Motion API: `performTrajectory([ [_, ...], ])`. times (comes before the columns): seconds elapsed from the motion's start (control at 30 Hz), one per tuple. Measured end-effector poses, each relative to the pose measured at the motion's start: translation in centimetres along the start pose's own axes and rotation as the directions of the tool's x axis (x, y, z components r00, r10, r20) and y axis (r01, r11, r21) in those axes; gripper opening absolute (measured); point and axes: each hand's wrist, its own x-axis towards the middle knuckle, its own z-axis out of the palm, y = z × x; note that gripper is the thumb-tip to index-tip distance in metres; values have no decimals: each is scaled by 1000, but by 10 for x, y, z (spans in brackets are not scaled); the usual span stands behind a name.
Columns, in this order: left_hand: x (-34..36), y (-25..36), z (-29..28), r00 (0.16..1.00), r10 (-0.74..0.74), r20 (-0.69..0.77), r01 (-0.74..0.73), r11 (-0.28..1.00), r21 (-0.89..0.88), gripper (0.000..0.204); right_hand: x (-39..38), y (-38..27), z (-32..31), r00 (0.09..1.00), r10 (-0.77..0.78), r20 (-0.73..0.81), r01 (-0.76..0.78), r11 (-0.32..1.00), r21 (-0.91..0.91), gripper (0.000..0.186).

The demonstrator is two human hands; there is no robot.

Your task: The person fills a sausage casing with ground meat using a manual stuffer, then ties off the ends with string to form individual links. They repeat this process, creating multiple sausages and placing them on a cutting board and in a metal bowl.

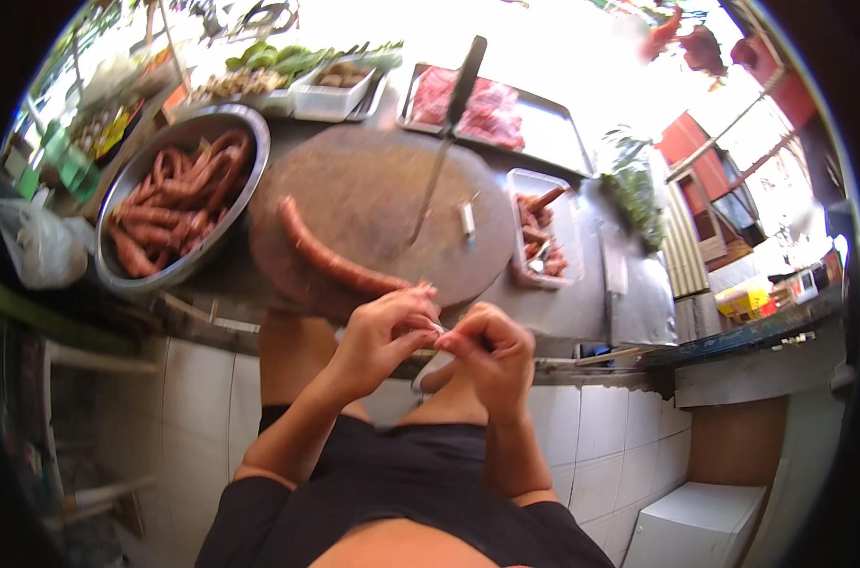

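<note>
One long reddish sausage [340, 267] lies curved across the round wooden chopping board [373, 170], its near end reaching my left hand [390, 336]. The fingers of that hand are closed around the tip of the sausage at the board's front edge. My right hand [493, 352] meets it in a pinch, thumb against forefinger. A thin whitish bit, perhaps casing or string, shows between the fingertips; its kind is too small to tell. A knife [441, 156] stands tilted over the board, dark handle up and blade tip low. Right of it lies a small white tube-like object [468, 220].
At left a metal basin [259, 142] holds coiled sausages. A clear plastic tub [540, 281] with meat pieces and a spoon sits right of the board. Behind are a tray [553, 123] of raw meat and vegetables [278, 59]. Leafy greens [635, 194] lie farther right.
</note>
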Motion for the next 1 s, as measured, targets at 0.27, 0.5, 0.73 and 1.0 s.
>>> performTrajectory([
  [0.27, -15, -17, 24, 943, 308, -122, -248, 900, 360, 26, -18, 11, 16, 994, 75, 82, -68, 994, -81, 15],
  [0.5, -18, -14, 27, 957, 227, -182, -191, 962, 197, 28, -14, 22, 11, 977, 206, -59, -190, 959, 209, 8],
  [0.73, -14, -15, 25, 944, 216, -249, -185, 972, 143, 23, -12, 31, 18, 989, 142, -35, -127, 952, 277, 9],
  [1.0, -16, -19, 18, 962, 149, -231, -142, 989, 45, 11, -11, 41, 16, 937, 349, -4, -336, 905, 262, 7],
])
